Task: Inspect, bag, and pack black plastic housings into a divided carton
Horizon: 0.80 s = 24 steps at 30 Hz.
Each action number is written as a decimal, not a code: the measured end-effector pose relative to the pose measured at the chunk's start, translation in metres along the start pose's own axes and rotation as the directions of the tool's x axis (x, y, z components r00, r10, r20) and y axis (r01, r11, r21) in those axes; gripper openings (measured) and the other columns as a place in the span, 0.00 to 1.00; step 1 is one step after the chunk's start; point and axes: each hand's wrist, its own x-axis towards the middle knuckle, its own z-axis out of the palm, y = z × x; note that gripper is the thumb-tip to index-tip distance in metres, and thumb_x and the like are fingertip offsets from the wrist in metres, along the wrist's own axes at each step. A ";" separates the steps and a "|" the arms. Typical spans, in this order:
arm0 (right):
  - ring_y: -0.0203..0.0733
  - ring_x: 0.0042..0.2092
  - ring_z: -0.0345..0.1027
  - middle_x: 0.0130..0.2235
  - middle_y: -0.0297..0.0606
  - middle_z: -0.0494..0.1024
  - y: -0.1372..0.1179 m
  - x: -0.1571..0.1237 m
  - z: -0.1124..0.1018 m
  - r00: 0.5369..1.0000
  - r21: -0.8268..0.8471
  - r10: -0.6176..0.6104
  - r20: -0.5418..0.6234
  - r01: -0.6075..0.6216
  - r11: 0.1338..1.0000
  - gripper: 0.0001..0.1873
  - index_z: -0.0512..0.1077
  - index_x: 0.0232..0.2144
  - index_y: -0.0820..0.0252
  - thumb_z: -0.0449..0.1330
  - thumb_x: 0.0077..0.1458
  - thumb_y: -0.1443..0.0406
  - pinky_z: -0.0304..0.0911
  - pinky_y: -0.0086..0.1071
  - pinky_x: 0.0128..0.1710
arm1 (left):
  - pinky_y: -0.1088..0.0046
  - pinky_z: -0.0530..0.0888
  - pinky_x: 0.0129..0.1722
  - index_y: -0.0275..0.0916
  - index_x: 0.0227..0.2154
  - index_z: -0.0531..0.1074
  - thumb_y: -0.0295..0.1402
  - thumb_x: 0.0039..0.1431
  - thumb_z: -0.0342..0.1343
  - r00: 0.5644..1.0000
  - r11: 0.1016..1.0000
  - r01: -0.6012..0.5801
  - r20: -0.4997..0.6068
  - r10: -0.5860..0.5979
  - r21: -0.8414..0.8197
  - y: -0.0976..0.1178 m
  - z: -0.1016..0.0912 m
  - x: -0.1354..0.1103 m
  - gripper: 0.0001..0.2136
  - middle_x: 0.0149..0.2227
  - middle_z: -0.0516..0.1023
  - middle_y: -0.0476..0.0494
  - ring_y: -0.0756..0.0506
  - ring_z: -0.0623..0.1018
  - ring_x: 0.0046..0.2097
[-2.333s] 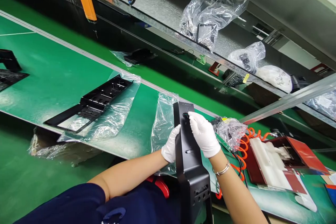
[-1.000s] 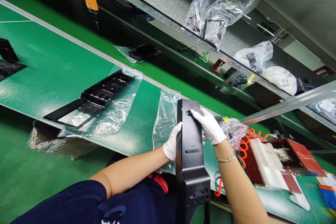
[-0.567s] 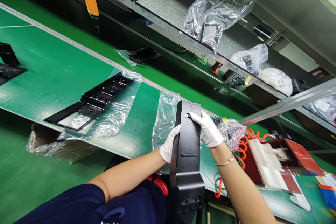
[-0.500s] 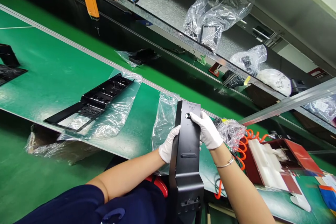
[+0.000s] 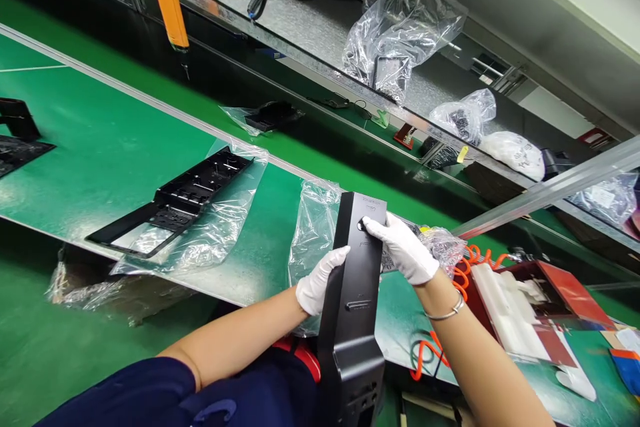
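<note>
A long black plastic housing (image 5: 356, 287) with a bend near its lower end is held upright, slightly tilted, in front of my body. My left hand (image 5: 320, 279), in a white glove, grips its left edge, the thumb lying on the front. White-gloved too, my right hand (image 5: 403, 247) grips the upper right edge. Its thumb presses at a small round hole near the top; whether a small part sits there I cannot make out. The fingers behind the housing are hidden. A similar black housing (image 5: 175, 203), inner side up, lies on clear plastic to the left.
An orange electric screwdriver (image 5: 167, 0) hangs at upper left. Bagged parts (image 5: 393, 73) rest on the shelf above the green bench (image 5: 100, 140). A clear bag (image 5: 315, 227) lies behind my left hand. To the right are a coiled orange hose (image 5: 425, 353) and a red box (image 5: 575, 293) with white foam.
The housing's top has tilted a little to the right and turned slightly. My right hand has shifted right with it, its thumb still at the hole. The camera view has moved slightly.
</note>
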 end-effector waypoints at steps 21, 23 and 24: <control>0.37 0.62 0.59 0.63 0.34 0.63 0.001 -0.040 -0.002 0.941 -0.231 -0.338 -0.013 0.326 0.917 0.30 0.61 0.62 0.54 0.53 0.62 0.49 0.53 0.32 0.67 | 0.61 0.74 0.50 0.31 0.49 0.76 0.52 0.44 0.66 0.995 0.996 -0.077 0.071 0.073 0.050 -0.009 0.009 -0.008 0.33 0.47 0.81 0.35 0.37 0.81 0.46; 0.39 0.59 0.64 0.60 0.36 0.67 0.002 -0.040 0.000 0.957 -0.156 -0.285 -0.042 0.276 0.948 0.30 0.64 0.58 0.56 0.57 0.59 0.49 0.60 0.33 0.63 | 0.61 0.74 0.50 0.31 0.49 0.76 0.52 0.47 0.65 0.995 0.995 -0.083 0.065 0.080 0.059 -0.011 0.009 -0.009 0.32 0.47 0.81 0.35 0.38 0.81 0.46; 0.40 0.57 0.66 0.58 0.37 0.69 0.003 -0.039 0.002 0.965 -0.114 -0.256 -0.064 0.248 0.962 0.30 0.66 0.56 0.57 0.59 0.57 0.49 0.63 0.34 0.61 | 0.62 0.74 0.50 0.31 0.48 0.77 0.51 0.48 0.64 0.995 0.994 -0.089 0.056 0.085 0.069 -0.013 0.008 -0.010 0.31 0.45 0.82 0.36 0.38 0.81 0.45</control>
